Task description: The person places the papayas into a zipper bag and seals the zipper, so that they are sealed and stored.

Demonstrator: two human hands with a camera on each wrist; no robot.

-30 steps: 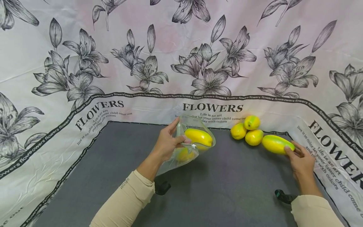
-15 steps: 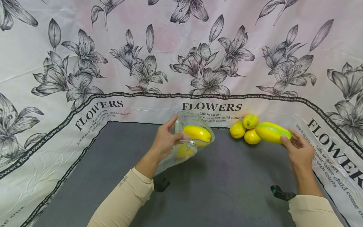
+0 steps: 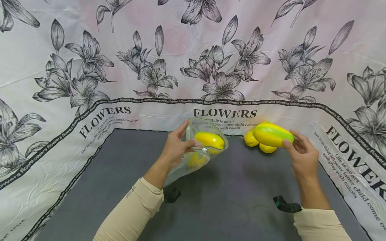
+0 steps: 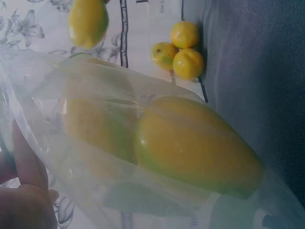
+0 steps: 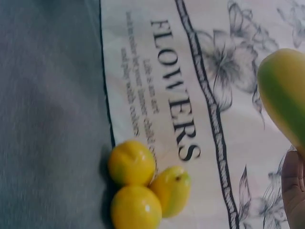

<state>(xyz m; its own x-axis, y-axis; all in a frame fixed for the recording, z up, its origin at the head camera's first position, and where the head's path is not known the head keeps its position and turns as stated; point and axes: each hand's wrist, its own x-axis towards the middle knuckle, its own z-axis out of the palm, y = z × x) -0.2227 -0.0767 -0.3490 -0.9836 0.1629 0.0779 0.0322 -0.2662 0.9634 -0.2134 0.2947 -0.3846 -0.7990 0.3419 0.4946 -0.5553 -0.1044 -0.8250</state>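
Above the dark grey surface (image 3: 229, 201), the right hand (image 3: 303, 157) holds a long yellow-and-green mango-shaped fruit (image 3: 272, 135) in the air, the grip being thumb and fingertips curled round its right end, so the free left end points across toward the bag. Over on the left, the left hand (image 3: 176, 149) pinches the rim of a clear plastic bag (image 3: 197, 152), thumb on one side, fingers on the other, and that lifts the mouth up and turns it to the right, toward the fruit in the air. Inside the bag lies a big yellow fruit (image 4: 198, 145) near the opening and a second yellow one (image 4: 97, 126) deeper in; the left wrist view shows them pressed together under the film. At the far edge of the surface, three small round yellow fruits (image 5: 143, 188) sit bunched and touching, right where the grey meets the white cloth printed with black lilies and the word FLOWERS (image 3: 90, 67). From the head view the held fruit partly hides them. The cloth drapes up behind and round both sides. Both cream sleeves (image 3: 132, 214) reach in from the near edge.
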